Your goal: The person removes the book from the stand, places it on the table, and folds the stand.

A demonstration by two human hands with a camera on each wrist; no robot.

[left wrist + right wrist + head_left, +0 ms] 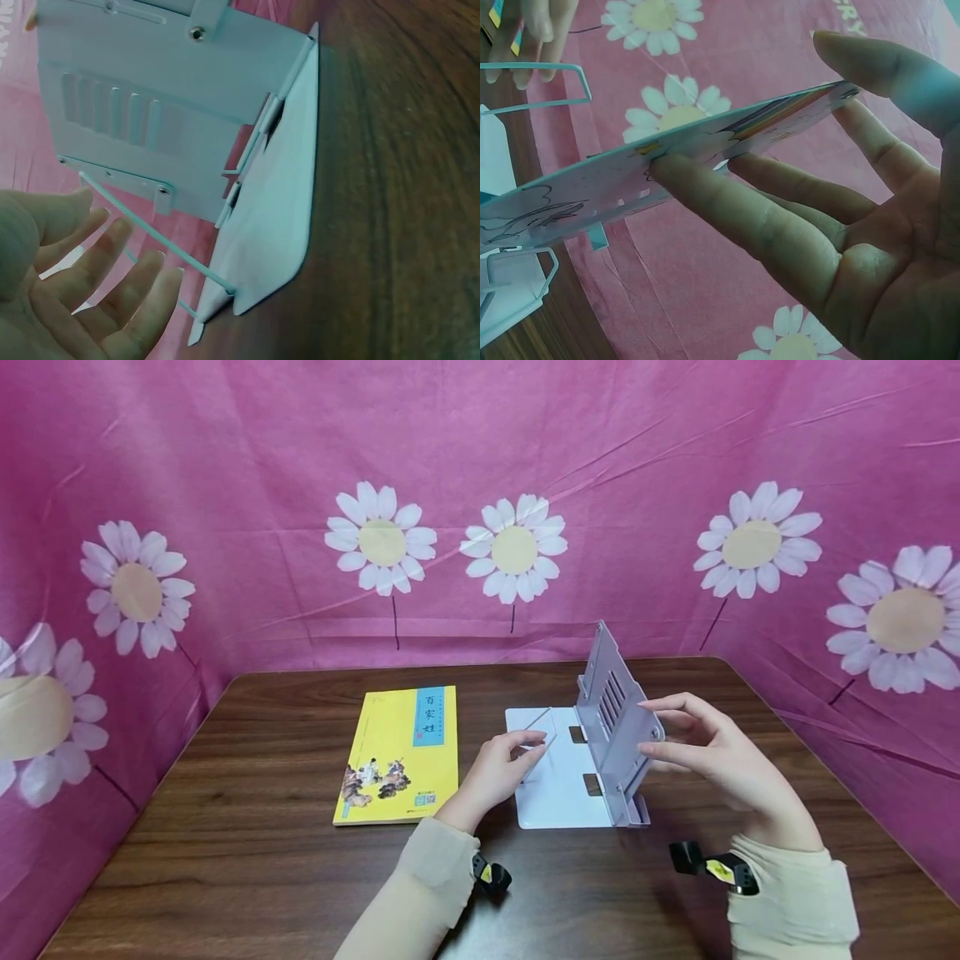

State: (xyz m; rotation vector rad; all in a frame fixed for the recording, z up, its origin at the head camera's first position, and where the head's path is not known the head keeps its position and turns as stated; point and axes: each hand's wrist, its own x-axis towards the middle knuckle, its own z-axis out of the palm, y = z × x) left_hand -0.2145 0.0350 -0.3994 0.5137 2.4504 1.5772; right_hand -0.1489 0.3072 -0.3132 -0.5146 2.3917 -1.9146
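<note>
A pale metal book stand sits on the table, its back panel (600, 727) raised steeply from a flat white base plate (558, 802). My left hand (491, 768) is over the base plate beside a thin wire support (157, 236); the thumb tip is near its upper end and the fingers are loosely spread. With fairly straight fingers my right hand (738, 772) touches the panel from the right. In the right wrist view that panel face (697, 146) carries a printed drawing with a rainbow, and a fingertip meets it.
A yellow book (397, 756) with a blue title block lies left of the stand. The dark wooden table (247, 860) ends at a pink cloth backdrop (262, 568) printed with white daisies.
</note>
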